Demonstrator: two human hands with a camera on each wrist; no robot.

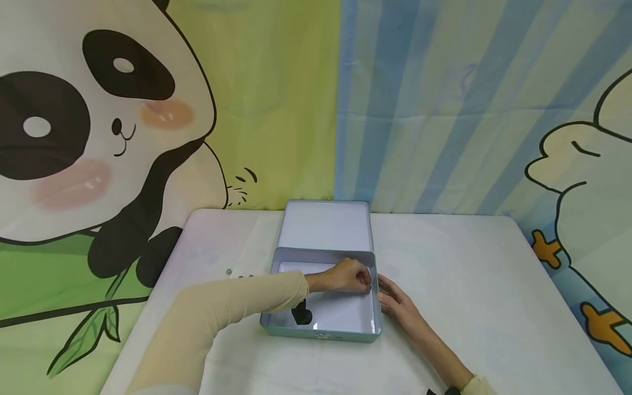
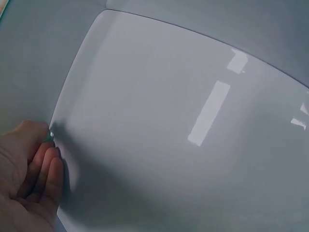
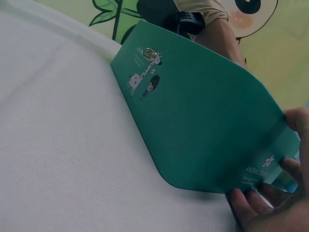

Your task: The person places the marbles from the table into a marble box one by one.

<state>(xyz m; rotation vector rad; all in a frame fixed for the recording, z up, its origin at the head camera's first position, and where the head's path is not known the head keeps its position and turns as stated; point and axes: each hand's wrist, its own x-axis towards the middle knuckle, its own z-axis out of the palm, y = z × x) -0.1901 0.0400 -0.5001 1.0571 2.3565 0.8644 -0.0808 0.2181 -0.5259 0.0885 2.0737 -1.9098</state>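
A green tin box (image 1: 323, 334) with a pale, shiny inside lies on the table, its hinged lid (image 1: 326, 225) raised at the back. My left hand (image 1: 348, 276) reaches across into the box, close to its right inner wall. In the left wrist view, the thumb and fingers of that hand pinch a small shiny green bead (image 2: 49, 136) low beside the wall; the fingers cover most of it. From outside, my right hand (image 1: 402, 310) touches the box's right side. Its fingers rest at the green wall (image 3: 207, 111) near a corner in the right wrist view.
Left of the box, partly behind the left sleeve (image 1: 247, 302), a small green piece (image 1: 229, 271) and a few small dark pieces (image 1: 250, 276) lie on the white table (image 1: 459, 263). A printed curtain (image 1: 276, 109) hangs behind the table's back edge.
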